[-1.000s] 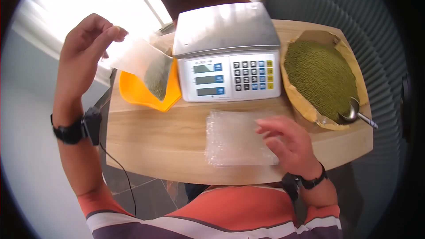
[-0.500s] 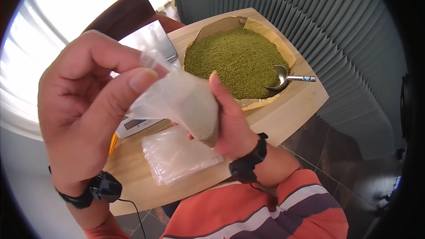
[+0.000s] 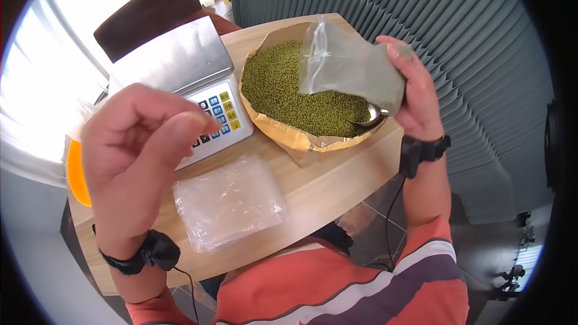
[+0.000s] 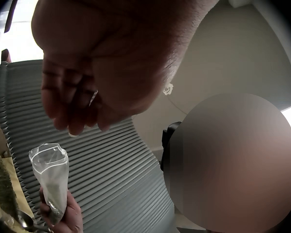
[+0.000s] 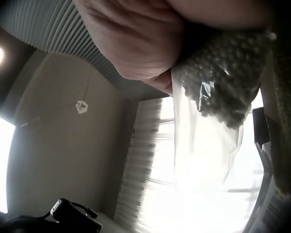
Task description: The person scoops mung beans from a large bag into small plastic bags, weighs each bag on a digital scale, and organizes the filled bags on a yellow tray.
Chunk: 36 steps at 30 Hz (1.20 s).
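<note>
In the head view the right hand [image 3: 418, 93] grips the lower end of a clear plastic bag [image 3: 352, 63], whose mouth points left over the big bag of green beans [image 3: 289, 84]. Beans gathered in the gripped end of the plastic bag [image 5: 218, 82] show in the right wrist view. The left wrist view has the plastic bag [image 4: 50, 170] upright in the right hand [image 4: 70, 218]. Raised in front of the scale [image 3: 211, 117], the left hand [image 3: 138, 156] holds nothing, its fingers loosely bent.
A metal scoop [image 3: 374, 115] lies in the beans at the right edge. Flat clear bags [image 3: 229, 201] are stacked near the table's front. An orange container [image 3: 77, 171] is at the far left, partly behind the left hand. A brown chair [image 3: 147, 15] stands behind the scale.
The left hand has let go of the plastic bag. The right hand has carried it rightward and up, over the beans. Earlier, the left hand held a bag above the orange container.
</note>
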Available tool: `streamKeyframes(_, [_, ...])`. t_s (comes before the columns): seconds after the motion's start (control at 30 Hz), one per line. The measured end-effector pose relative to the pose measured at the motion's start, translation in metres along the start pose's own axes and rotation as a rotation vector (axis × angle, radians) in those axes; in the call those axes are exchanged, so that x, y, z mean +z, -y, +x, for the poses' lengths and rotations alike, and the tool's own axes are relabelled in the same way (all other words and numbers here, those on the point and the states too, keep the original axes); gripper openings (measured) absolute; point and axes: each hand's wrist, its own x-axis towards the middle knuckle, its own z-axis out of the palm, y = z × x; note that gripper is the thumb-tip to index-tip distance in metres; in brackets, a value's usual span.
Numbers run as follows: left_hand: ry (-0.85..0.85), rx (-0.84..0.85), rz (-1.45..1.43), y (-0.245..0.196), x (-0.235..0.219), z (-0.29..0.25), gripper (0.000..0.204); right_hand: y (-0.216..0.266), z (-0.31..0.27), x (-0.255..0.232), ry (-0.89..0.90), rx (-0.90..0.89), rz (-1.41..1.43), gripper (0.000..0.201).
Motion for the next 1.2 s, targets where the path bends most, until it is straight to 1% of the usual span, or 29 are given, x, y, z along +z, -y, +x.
streamKeyframes(0.03, [0.033, 0.036, 0.01, 0.003, -0.008, -0.006, 0.009, 0.008, 0.008, -0.008, -0.033, -0.027, -0.152, 0.033])
streamKeyframes(0.07, [0.0, 0.104, -0.034, 0.007, -0.01, -0.011, 0.021, 0.015, 0.015, -0.014, -0.031, -0.02, -0.162, 0.033])
streamKeyframes(0.1, [-0.004, 0.102, -0.037, 0.015, -0.015, -0.012, 0.021, 0.021, 0.022, -0.018, -0.055, -0.03, -0.228, 0.032])
streamKeyframes(0.13, [0.073, 0.217, -0.195, 0.025, -0.023, -0.011, 0.031, 0.026, 0.03, -0.021, -0.078, -0.044, -0.291, 0.03])
streamKeyframes(0.17, [0.15, 0.331, -0.353, 0.03, -0.03, -0.011, 0.041, 0.03, 0.037, -0.024, -0.075, -0.043, -0.295, 0.03])
streamKeyframes(0.2, [0.125, 0.291, -0.294, 0.028, -0.036, -0.016, 0.051, 0.034, 0.043, -0.027, -0.045, -0.065, -0.412, 0.03])
streamKeyframes(0.23, [0.121, 0.292, -0.299, 0.028, -0.041, -0.02, 0.051, 0.037, 0.049, -0.027, -0.015, -0.089, -0.529, 0.03])
streamKeyframes(0.27, [0.185, 0.303, -0.42, 0.028, -0.044, -0.022, 0.052, 0.039, 0.054, -0.024, -0.015, -0.087, -0.535, 0.03])
streamKeyframes(0.3, [0.249, 0.312, -0.541, 0.028, -0.046, -0.024, 0.052, 0.041, 0.057, -0.019, 0.002, -0.113, -0.63, 0.028])
streamKeyframes(0.33, [0.35, 0.332, -0.638, 0.026, -0.048, -0.02, 0.055, 0.043, 0.061, -0.015, 0.019, -0.14, -0.723, 0.026])
streamKeyframes(0.37, [0.349, 0.334, -0.641, 0.025, -0.051, -0.02, 0.055, 0.046, 0.064, -0.011, 0.019, -0.14, -0.726, 0.026])
streamKeyframes(0.43, [0.574, 0.47, -0.749, 0.027, -0.064, -0.026, 0.05, 0.054, 0.071, -0.003, 0.108, -0.183, -0.935, 0.022])
streamKeyframes(0.47, [0.568, 0.467, -0.755, 0.029, -0.075, -0.031, 0.05, 0.057, 0.074, 0.003, 0.111, -0.176, -0.941, 0.022])
streamKeyframes(0.53, [0.92, 0.499, -0.763, 0.029, -0.093, -0.045, 0.052, 0.063, 0.08, 0.013, 0.166, -0.218, -1.112, 0.02])
streamKeyframes(0.57, [0.913, 0.494, -0.767, 0.015, -0.081, -0.052, 0.052, 0.065, 0.084, 0.017, 0.172, -0.211, -1.113, 0.02])
streamKeyframes(0.6, [0.75, 0.474, -0.933, -0.006, -0.055, -0.058, 0.045, 0.067, 0.088, 0.019, 0.214, -0.228, -1.152, 0.02])
streamKeyframes(0.63, [0.581, 0.452, -1.089, -0.015, -0.041, -0.063, 0.041, 0.068, 0.09, 0.02, 0.257, -0.247, -1.19, 0.02])
streamKeyframes(0.67, [0.635, 0.537, -1.134, -0.009, -0.041, -0.066, 0.036, 0.069, 0.094, 0.022, 0.27, -0.291, -1.249, 0.022])
streamKeyframes(0.7, [0.628, 0.534, -1.135, -0.011, -0.04, -0.069, 0.036, 0.07, 0.096, 0.026, 0.276, -0.285, -1.248, 0.022])
streamKeyframes(0.77, [0.633, 0.556, -1.067, -0.025, -0.031, -0.078, 0.054, 0.076, 0.097, 0.035, 0.283, -0.231, -1.375, 0.024])
streamKeyframes(0.8, [0.638, 0.567, -1.032, -0.03, -0.027, -0.079, 0.064, 0.078, 0.095, 0.042, 0.279, -0.193, -1.391, 0.026])
streamKeyframes(0.83, [0.637, 0.563, -1.035, -0.031, -0.024, -0.074, 0.064, 0.08, 0.095, 0.045, 0.279, -0.188, -1.391, 0.026])
streamKeyframes(0.9, [0.676, 0.59, -1.01, -0.03, -0.019, -0.06, 0.063, 0.083, 0.1, 0.048, 0.338, -0.23, -1.452, 0.028])
streamKeyframes(0.93, [0.678, 0.585, -1.015, -0.031, -0.019, -0.059, 0.063, 0.086, 0.105, 0.047, 0.359, -0.214, -1.449, 0.029])
streamKeyframes(0.97, [0.668, 0.568, -1.01, -0.032, -0.02, -0.059, 0.063, 0.089, 0.095, 0.062, 0.355, -0.209, -1.449, 0.029])
streamKeyframes(1.03, [0.659, 0.55, -1.006, -0.032, -0.02, -0.06, 0.063, 0.092, 0.072, 0.093, 0.251, -0.168, -1.553, 0.019])
streamKeyframes(1.1, [0.621, 0.585, -0.994, -0.03, -0.019, -0.06, 0.063, 0.092, 0.083, 0.087, 0.256, -0.149, -1.546, 0.02])
streamKeyframes(1.17, [0.652, 0.598, -1.012, -0.023, -0.029, -0.071, 0.063, 0.091, 0.084, 0.089, 0.262, -0.134, -1.542, 0.021])
streamKeyframes(1.2, [0.685, 0.61, -1.029, -0.021, -0.033, -0.074, 0.063, 0.09, 0.081, 0.092, 0.361, -0.12, -1.617, 0.022])
